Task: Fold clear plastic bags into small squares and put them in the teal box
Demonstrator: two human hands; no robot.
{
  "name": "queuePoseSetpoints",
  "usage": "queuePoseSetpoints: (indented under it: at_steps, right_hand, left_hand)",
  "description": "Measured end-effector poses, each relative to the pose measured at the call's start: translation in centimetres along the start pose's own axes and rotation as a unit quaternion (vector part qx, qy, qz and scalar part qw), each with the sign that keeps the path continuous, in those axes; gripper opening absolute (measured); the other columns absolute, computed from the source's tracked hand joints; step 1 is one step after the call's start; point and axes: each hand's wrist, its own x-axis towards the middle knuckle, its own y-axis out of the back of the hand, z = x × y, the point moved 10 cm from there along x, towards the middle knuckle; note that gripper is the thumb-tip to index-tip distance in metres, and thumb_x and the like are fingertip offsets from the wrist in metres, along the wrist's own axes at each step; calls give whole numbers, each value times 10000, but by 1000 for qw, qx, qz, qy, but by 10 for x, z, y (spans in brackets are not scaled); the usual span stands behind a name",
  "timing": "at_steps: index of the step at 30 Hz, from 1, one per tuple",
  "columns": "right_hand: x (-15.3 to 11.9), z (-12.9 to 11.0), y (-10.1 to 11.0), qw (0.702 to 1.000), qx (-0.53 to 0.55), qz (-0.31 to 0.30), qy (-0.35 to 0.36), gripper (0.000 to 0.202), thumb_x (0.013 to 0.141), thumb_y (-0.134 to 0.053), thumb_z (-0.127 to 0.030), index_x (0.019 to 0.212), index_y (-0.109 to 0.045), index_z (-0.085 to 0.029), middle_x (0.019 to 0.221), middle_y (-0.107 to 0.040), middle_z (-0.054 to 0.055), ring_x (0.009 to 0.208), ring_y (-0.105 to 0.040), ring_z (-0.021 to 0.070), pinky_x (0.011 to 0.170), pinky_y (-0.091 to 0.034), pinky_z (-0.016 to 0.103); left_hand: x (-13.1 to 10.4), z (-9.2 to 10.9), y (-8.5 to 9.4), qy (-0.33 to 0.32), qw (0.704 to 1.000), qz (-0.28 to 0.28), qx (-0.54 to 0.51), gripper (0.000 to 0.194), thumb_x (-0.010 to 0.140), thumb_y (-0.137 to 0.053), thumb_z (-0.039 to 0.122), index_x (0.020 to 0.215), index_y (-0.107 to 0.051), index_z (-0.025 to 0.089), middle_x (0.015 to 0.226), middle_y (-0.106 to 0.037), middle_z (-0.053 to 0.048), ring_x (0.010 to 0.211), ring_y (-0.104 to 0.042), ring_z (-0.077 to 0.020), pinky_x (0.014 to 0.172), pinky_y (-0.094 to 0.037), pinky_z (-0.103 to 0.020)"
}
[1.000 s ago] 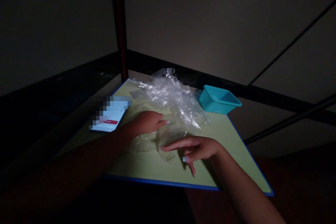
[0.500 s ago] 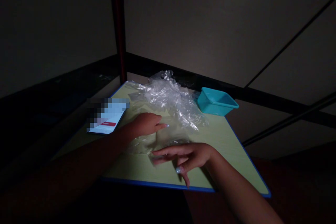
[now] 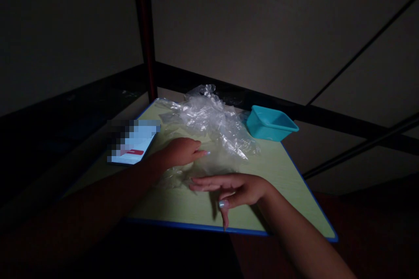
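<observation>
A clear plastic bag (image 3: 176, 176) lies flat on the pale green table (image 3: 262, 183) beneath and between my hands. My left hand (image 3: 183, 151) rests at its far left part, thumb stretched out; the other fingers are mostly hidden behind the hand, and what they hold, if anything, cannot be made out. Over the bag's near right part is my right hand (image 3: 229, 189), with its fingers spread and nothing held in them. A heap of crumpled clear plastic bags (image 3: 209, 115) lies just beyond my hands.
At the back right corner stands a turquoise basket (image 3: 271, 124). A phone (image 3: 135, 141) with a lit screen lies at the left edge, beside my left forearm. Dark-framed walls rise behind the table.
My right hand's lower fingers have shifted slightly to the left, and its upper fingers have come closer together. My left hand has hardly moved. The view has tilted a little.
</observation>
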Motion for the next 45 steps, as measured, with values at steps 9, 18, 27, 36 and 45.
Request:
queuePoseSetpoints:
  at_steps: [9,18,27,36,45]
  right_hand:
    - [-2,-6,-7,999,-19,-32,-4,800,861,-601,-170,1483,-131,-352,1532,-224,155,806,-701,107,753,-539,251]
    - [7,24,-20,991,-74,-79,-77,907,838,-644,-224,1503,-32,-137,780,-710,47,727,-691,132,675,-503,206]
    - [-2,13,-29,990,-2,-130,-62,869,803,-668,-389,1495,-155,-279,1427,-415,199,815,-710,167,703,-549,260]
    - [-24,-32,64,919,1,341,200,291,857,-603,-404,1005,-646,-157,784,-689,30,530,-618,99,550,-497,232]
    - [-32,-42,77,765,-431,468,102,179,885,-544,-294,1002,-611,-177,983,-639,79,936,-587,190,858,-455,357]
  left_hand:
    - [0,-3,-2,4,1000,-3,6,427,891,-405,522,765,-621,176,703,-637,-53,617,-539,-176,548,-264,-264]
    - [-1,-1,1,11,1000,-4,0,423,886,-418,516,727,-609,174,659,-610,-36,578,-502,-155,534,-248,-259]
    - [0,0,1,2,1000,0,-11,404,886,-424,497,720,-605,176,641,-598,-34,580,-519,-162,527,-259,-260]
    - [0,-5,-5,9,1000,8,-27,359,876,-431,472,736,-592,183,688,-625,-42,602,-531,-171,527,-253,-263]
    - [-2,-13,26,42,979,154,-129,330,892,-386,427,658,-448,204,604,-505,17,581,-459,-136,567,-306,-246]
